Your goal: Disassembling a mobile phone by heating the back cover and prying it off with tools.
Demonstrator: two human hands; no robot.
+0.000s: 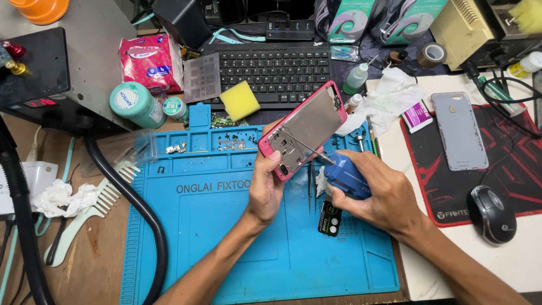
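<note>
Here we see our left hand closed around the lower end of a pink phone frame, holding it tilted above the far edge of the blue repair mat near the middle of the desk. Our right hand is wrapped tight around a blue-handled screwdriver, its thin shaft reaching up-left onto the frame's bare metal inside. Tweezers lie on the mat just below the frame, between our hands.
</note>
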